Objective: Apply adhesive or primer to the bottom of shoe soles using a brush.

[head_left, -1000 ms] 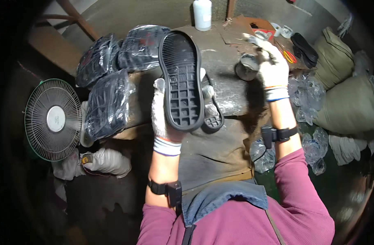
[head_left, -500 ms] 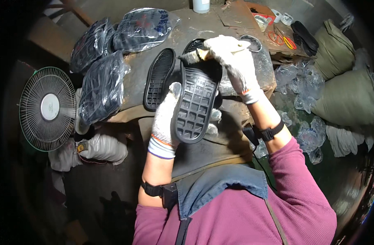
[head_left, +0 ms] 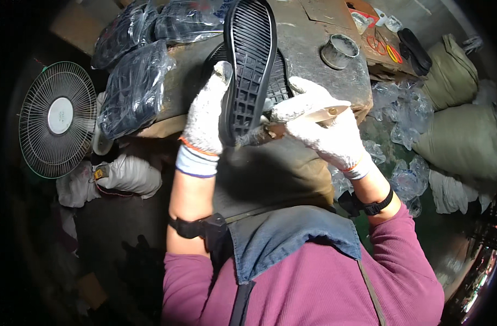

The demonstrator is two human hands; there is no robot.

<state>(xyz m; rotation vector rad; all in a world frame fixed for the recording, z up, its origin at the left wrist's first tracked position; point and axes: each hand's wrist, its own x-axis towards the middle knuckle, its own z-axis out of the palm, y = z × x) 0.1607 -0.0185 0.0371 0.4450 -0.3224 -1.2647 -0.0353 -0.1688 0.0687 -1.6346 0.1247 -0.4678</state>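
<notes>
My left hand (head_left: 205, 111), in a white knit glove, grips a black rubber shoe sole (head_left: 251, 68) along its left edge. The sole stands tilted up, its ribbed and gridded face turned toward me. In my gloved right hand (head_left: 335, 136) is a flat brush (head_left: 318, 115) with a pale wooden handle. The dark bristles are at the near, heel end of the sole and appear to touch it. Behind the held sole, another black sole (head_left: 279, 79) lies partly hidden on the bench. A small round tin (head_left: 339, 52) stands to its right.
Plastic-wrapped black bundles (head_left: 137, 89) lie at the bench's left. A fan (head_left: 60, 116) stands at far left. Orange-handled scissors (head_left: 392, 53) and dark soles (head_left: 414, 51) rest at back right. Green sacks (head_left: 460, 130) and clear plastic bags (head_left: 403, 111) crowd the right side.
The held sole has moved up and away from me. My right hand with the brush has come down from the sole's far end to its near end.
</notes>
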